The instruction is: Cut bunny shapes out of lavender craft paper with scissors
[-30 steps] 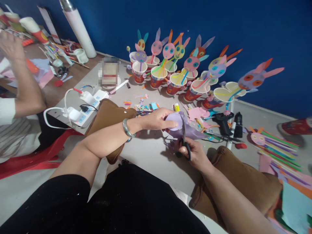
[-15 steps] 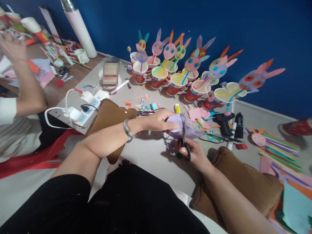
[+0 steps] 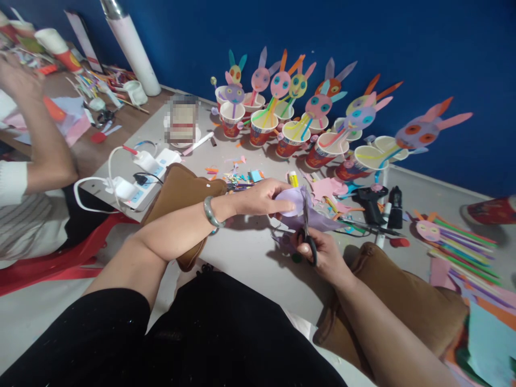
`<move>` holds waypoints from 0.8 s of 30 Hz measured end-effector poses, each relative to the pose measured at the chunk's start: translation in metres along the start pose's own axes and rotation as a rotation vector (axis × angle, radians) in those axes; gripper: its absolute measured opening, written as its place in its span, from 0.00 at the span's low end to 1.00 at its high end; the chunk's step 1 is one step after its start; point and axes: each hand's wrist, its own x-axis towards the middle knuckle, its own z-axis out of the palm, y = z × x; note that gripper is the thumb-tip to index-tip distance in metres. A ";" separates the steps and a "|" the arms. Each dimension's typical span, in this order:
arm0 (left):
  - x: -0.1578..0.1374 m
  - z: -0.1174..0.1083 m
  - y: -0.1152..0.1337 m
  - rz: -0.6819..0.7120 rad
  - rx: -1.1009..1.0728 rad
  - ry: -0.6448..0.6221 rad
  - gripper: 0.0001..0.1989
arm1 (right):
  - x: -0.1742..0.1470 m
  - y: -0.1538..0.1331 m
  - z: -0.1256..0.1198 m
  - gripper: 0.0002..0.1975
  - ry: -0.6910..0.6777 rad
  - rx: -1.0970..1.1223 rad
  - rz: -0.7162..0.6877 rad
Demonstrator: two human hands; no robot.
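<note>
Purple paper [image 3: 291,200] with a rounded edge is pinched between the thumb and fingers of my left hand [image 3: 264,198]. My right hand [image 3: 324,255] is closed round the black handles of a pair of scissors [image 3: 307,236]. Their blades point away from me and lie across the paper, beside the rounded part. A looser purple flap [image 3: 318,220] hangs to the right of the blades. Behind my hands stand several red paper cups [image 3: 264,131] topped with paper rabbit faces. A yellow glue stick [image 3: 293,179] lies just beyond the paper.
A black glue gun [image 3: 370,204] and a second pair of scissors [image 3: 374,228] lie to the right. Brown cushions [image 3: 397,301] flank my arms. A white power strip [image 3: 151,185] with cables is at left, near a co-worker's arm [image 3: 50,134]. Coloured sticks [image 3: 467,244] lie far right.
The scissors have shifted very slightly to the right and their blades look closer together. The purple flap has moved a little, while my left hand stays nearly still.
</note>
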 end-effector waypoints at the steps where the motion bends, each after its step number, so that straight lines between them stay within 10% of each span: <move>1: 0.000 0.000 0.000 -0.002 -0.003 0.001 0.06 | 0.000 0.000 0.000 0.31 0.002 0.003 0.003; 24: 0.000 -0.002 -0.008 0.025 0.155 0.017 0.12 | 0.001 0.007 -0.001 0.29 -0.055 -0.138 0.060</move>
